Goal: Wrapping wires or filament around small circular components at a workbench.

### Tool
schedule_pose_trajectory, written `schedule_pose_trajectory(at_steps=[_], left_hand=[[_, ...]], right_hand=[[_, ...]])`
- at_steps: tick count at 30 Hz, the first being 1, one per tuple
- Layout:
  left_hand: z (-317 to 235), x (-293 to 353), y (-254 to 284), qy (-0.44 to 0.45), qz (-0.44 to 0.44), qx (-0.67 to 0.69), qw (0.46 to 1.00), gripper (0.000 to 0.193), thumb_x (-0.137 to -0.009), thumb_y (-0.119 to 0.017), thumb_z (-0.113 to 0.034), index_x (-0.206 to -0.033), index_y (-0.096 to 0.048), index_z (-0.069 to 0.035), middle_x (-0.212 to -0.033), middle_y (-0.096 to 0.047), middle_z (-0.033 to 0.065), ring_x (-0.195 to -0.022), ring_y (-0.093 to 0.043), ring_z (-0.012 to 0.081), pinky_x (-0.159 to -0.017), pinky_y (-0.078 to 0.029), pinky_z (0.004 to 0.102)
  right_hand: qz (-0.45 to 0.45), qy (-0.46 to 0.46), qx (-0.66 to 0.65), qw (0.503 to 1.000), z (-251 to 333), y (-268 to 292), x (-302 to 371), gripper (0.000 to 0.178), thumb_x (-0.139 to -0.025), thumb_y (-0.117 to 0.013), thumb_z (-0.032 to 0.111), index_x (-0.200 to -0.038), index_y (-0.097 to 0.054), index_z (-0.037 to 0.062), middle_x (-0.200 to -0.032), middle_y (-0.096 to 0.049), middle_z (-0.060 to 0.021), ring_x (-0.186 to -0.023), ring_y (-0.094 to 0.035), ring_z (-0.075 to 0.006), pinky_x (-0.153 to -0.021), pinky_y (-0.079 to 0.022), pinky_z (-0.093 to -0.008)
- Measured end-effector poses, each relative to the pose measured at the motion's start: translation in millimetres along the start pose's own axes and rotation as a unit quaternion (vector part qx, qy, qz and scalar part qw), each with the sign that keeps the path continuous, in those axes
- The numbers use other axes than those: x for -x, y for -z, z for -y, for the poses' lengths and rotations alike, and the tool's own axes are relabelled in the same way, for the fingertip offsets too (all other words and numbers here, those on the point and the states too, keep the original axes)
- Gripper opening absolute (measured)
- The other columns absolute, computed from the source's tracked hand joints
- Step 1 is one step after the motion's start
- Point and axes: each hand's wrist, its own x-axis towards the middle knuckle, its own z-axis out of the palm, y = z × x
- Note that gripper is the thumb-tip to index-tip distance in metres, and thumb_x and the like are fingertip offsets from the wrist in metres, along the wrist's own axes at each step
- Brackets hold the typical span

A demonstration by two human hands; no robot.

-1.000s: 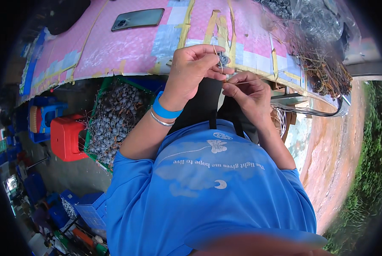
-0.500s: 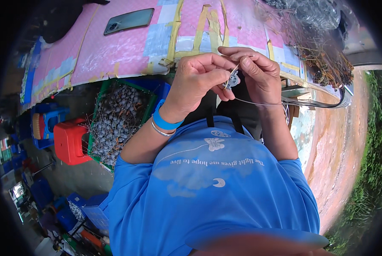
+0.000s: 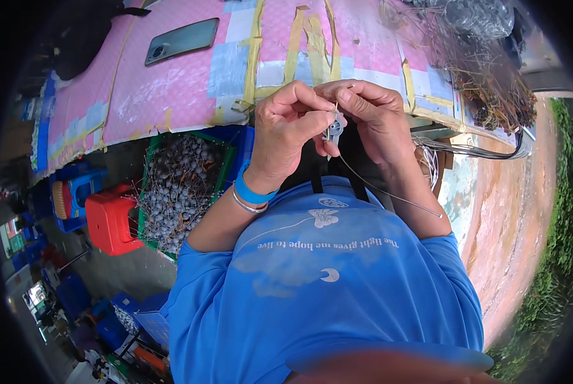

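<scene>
Both hands meet over my lap, just in front of the table edge. My left hand point(image 3: 281, 133), with a blue band and silver bangle at the wrist, pinches a small grey round plastic part point(image 3: 334, 130) between its fingers. From the part a thin grey cable point(image 3: 389, 190) curves down to the right, its loose end lying over my right forearm. My right hand point(image 3: 382, 121) is closed at the top of the part, thumb against forefinger, on a thin wire end point(image 3: 351, 88). The fingers partly hide how the wire passes through the part.
A patched pink table point(image 3: 171, 89) bears a phone point(image 3: 183, 42). At its right lie a wire bundle point(image 3: 491, 96) and clear plastic bag point(image 3: 478, 18); grey cables point(image 3: 485, 153) hang by the edge. At left stand a green crate point(image 3: 230, 168) of similar grey parts and a red stool point(image 3: 110, 221).
Both hands have shifted slightly left and down with the grey part, which has turned. The cable now hangs in a curve with its loose end showing over my right forearm.
</scene>
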Motion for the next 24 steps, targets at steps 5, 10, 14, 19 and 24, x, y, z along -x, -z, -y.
schedule_pose_trajectory(at_steps=[5,10,14,19,24], left_hand=[[2,-4,10,-0.034,0.041,-0.007,0.999,0.024,-0.087,-0.063,-0.002,-0.110,-0.058,0.005,-0.099,-0.068,0.0192,-0.071,-0.069,0.0177,-0.059,-0.056,0.0241],[4,-11,16,-0.072,0.072,-0.039,0.994,0.043,-0.083,-0.072,0.006,-0.123,-0.055,0.008,-0.113,-0.065,0.0171,-0.085,-0.069,0.0186,-0.075,-0.060,0.0314],[-1,-18,29,-0.039,0.058,-0.012,0.997,0.044,-0.075,-0.071,0.012,-0.117,-0.058,0.008,-0.103,-0.067,0.0169,-0.086,-0.071,0.0220,-0.076,-0.062,0.0338],[-5,-21,39,0.032,0.063,-0.049,0.996,0.041,-0.073,-0.071,0.010,-0.111,-0.057,0.009,-0.090,-0.067,0.0111,-0.082,-0.072,0.0202,-0.075,-0.060,0.0310],[-1,-22,40,0.072,0.095,-0.039,0.992,0.041,-0.075,-0.072,0.009,-0.113,-0.057,0.009,-0.088,-0.068,0.0105,-0.084,-0.071,0.0189,-0.077,-0.059,0.0283]], right_hand=[[-0.035,-0.036,-0.045,0.998,2,-5,-10,0.014,-0.092,-0.063,0.007,-0.093,-0.072,-0.0033,-0.093,-0.071,-0.0112,-0.077,-0.062,-0.0132,-0.071,-0.051,-0.0287],[-0.040,-0.097,-0.091,0.990,0,-4,-20,0.012,-0.092,-0.064,0.007,-0.095,-0.071,-0.0016,-0.091,-0.070,-0.0081,-0.081,-0.063,-0.0143,-0.075,-0.052,-0.0291],[0.002,-0.106,-0.086,0.991,3,-6,-32,0.014,-0.094,-0.062,0.010,-0.100,-0.069,-0.0010,-0.096,-0.068,-0.0067,-0.080,-0.064,-0.0123,-0.073,-0.053,-0.0265],[-0.045,0.133,0.523,0.840,52,42,-114,0.023,-0.087,-0.070,0.014,-0.107,-0.071,0.0033,-0.093,-0.073,-0.0052,-0.080,-0.066,-0.0102,-0.071,-0.053,-0.0281],[-0.155,0.188,0.719,0.651,104,127,-206,0.018,-0.076,-0.066,0.016,-0.088,-0.074,0.0056,-0.077,-0.069,-0.0189,-0.071,-0.067,-0.0363,-0.068,-0.054,-0.0426]])
